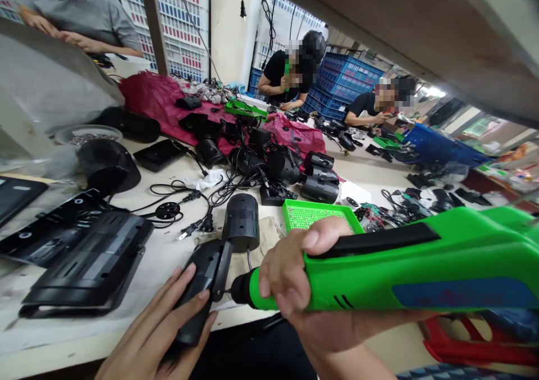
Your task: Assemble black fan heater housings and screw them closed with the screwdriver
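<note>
Closed around the green electric screwdriver [400, 262], the right grip [290, 273] brings its black chuck up to a black plastic housing [197, 290], which the left grip [155, 329] clasps with curled fingers. Whatever sits at the chuck's tip is too small to make out where it meets the housing. A round black cylinder [241, 223] stands joined to the housing, just left of the green tray [314, 214], over a beige cloth [256, 245]. The tray's contents are hard to tell. Left of the tray, black panels [84, 256] lie on the white counter [126, 318]; beyond it spread tangled cords [223, 192], a red cloth [155, 99] and a pink bag [295, 136]. Farther past the tray sit two co-workers [290, 71] [379, 102], with blue crates [341, 82] between them. A third person [80, 26] is cut off at the top left corner. A blurred shelf edge [379, 21] hides the upper right of the room.
</note>
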`<state>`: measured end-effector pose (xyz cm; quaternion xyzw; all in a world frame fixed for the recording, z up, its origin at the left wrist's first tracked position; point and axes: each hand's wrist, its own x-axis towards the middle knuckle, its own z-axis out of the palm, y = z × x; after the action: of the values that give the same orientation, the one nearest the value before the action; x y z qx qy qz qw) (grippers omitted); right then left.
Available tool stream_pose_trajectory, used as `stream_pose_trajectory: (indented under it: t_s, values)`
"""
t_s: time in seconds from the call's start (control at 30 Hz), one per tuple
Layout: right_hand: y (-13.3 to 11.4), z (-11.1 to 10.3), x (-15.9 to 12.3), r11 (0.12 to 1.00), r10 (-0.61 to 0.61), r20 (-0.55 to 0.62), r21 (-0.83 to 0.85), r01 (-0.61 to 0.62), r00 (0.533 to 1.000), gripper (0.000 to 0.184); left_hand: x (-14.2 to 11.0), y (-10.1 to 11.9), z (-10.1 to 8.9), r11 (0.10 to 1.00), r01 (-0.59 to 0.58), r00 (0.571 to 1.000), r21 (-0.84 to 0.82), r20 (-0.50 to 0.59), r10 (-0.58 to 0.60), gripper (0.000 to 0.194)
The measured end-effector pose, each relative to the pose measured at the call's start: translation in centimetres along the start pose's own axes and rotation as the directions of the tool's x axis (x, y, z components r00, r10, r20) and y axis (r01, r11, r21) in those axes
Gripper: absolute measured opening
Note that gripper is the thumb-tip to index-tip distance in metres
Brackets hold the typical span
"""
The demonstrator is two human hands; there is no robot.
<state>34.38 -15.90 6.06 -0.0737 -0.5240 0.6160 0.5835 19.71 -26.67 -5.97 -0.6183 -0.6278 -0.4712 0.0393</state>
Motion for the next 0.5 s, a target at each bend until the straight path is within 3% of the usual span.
stream_pose_trajectory:
  t_s: [0.33,0.5]
  values:
    - [0.3,-0.4,0.6,0.999,-0.033,0.023,-0.035,0.033,0.999,0.05,0.7,1.6,0.3,0.988,0.154,0.986,0.003,-0.058,-0.154,0.027]
    - [0.1,-0.4,0.5,0.999,-0.048,0.003,0.006,0.048,0.999,0.06,0.7,1.1,0.2,0.997,0.058,0.998,0.046,-0.003,-0.058,0.031]
